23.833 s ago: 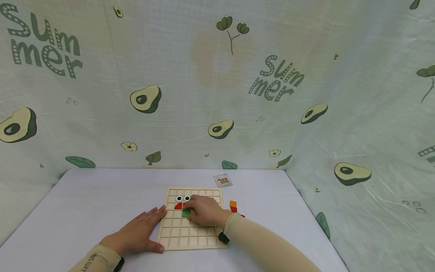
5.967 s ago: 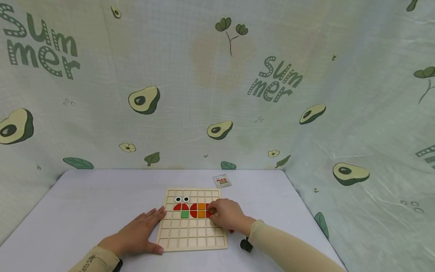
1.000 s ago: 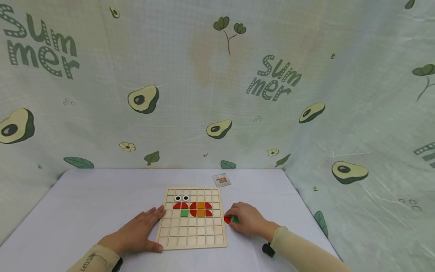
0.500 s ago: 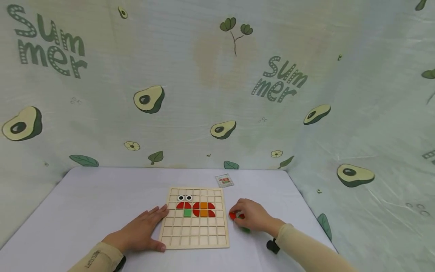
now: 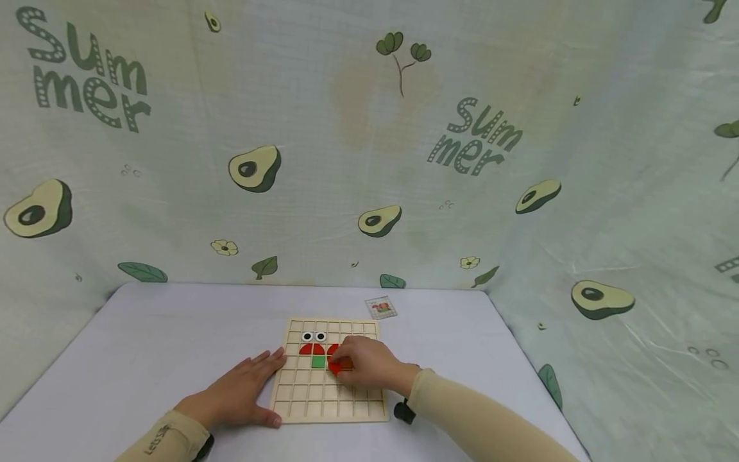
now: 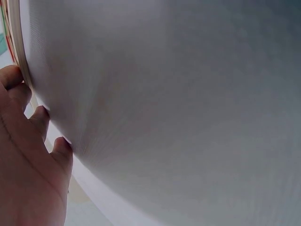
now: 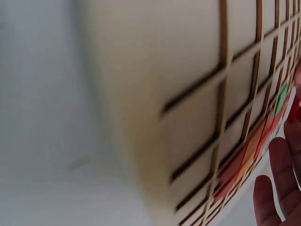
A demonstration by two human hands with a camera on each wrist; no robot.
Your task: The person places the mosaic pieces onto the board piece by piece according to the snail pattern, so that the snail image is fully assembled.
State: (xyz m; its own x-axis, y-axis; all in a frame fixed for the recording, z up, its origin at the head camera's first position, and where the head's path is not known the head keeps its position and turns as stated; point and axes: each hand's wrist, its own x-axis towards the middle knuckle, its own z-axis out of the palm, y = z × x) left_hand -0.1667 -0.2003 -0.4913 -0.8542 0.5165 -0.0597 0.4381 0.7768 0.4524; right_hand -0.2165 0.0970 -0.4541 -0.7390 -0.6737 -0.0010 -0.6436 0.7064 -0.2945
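Red pc (image 7: 294,110): gripped in R hand (image 5: 372,362), at the grid board (image 5: 323,392), just right of the green sq. (image 5: 318,362) in head view; whether seated in a cell can't be told. R hand: thumb & fingertip clamped on red pc; other visible fingers extended (R wrist view). Nearby on board: 2 rounded red pcs (image 5: 306,350) side by side, green sq. directly below the right-hand one; 2 eye pcs (image 5: 308,336) directly above the pair; orange pcs (image 7: 251,143) mostly hidden by R hand in head view. L hand (image 5: 237,393): at board's left edge, fingertips touching, fingers straight, thumb spread apart. Picture card (image 5: 381,307): just beyond board's far right corner. Support: white table (image 5: 173,333). Rear: cloth backdrop (image 5: 312,96) w/ avocado prints.
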